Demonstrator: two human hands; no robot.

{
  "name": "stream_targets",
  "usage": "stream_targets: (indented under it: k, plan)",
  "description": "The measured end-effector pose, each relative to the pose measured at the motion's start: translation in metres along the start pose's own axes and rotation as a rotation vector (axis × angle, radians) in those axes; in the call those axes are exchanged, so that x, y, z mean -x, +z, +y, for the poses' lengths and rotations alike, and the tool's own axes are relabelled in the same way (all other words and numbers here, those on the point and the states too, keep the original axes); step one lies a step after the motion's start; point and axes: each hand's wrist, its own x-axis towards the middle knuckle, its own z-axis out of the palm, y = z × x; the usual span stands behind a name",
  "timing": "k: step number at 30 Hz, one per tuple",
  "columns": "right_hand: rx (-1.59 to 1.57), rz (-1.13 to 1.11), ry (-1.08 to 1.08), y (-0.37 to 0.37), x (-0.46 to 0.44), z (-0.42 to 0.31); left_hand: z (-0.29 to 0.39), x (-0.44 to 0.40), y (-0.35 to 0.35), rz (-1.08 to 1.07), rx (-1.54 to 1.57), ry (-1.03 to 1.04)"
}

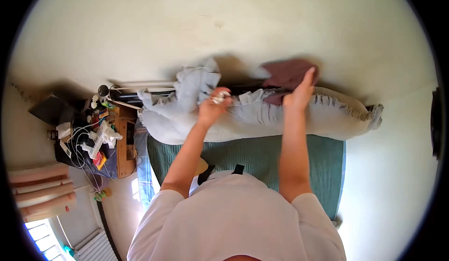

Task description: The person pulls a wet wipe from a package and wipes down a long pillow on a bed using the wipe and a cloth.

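A long grey cushion with ruffled edges [262, 118] lies across the far end of the green mat, near the wall. My left hand [215, 105] is closed on bunched grey fabric [196, 83] at the cushion's top edge, left of centre. To the right, my right hand [300, 92] grips a dark maroon cloth [289, 74], which hangs partly over the cushion's upper edge and is slightly blurred. Its thumb or a finger points up along the cloth.
A green ribbed mat [243, 155] covers the bed before me. On the left, a cluttered table holds white cables, a power strip [96, 144] and a wooden box [125, 141]. Folded striped cloth [44, 188] and a window [44, 240] are at lower left.
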Motion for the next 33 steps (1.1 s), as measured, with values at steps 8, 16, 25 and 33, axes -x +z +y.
stream_targets:
  k: [8, 16, 25, 33]
  plan:
    - [0.967, -0.689, 0.082, -0.077, 0.042, -0.047, 0.024, -0.014, -0.004, -0.165, -0.29, 0.323]
    - [1.278, -1.101, -1.068, -0.074, 0.027, 0.098, 0.005, 0.0, 0.015, -0.067, 0.0, 0.082]
    - [1.219, -0.962, -0.722, -0.055, 0.019, 0.084, -0.005, -0.002, 0.035, 0.007, 0.575, -0.282]
    - [1.293, -0.635, -0.587, -0.036, 0.001, 0.093, 0.119, 0.029, -0.032, 0.501, -0.85, 0.281]
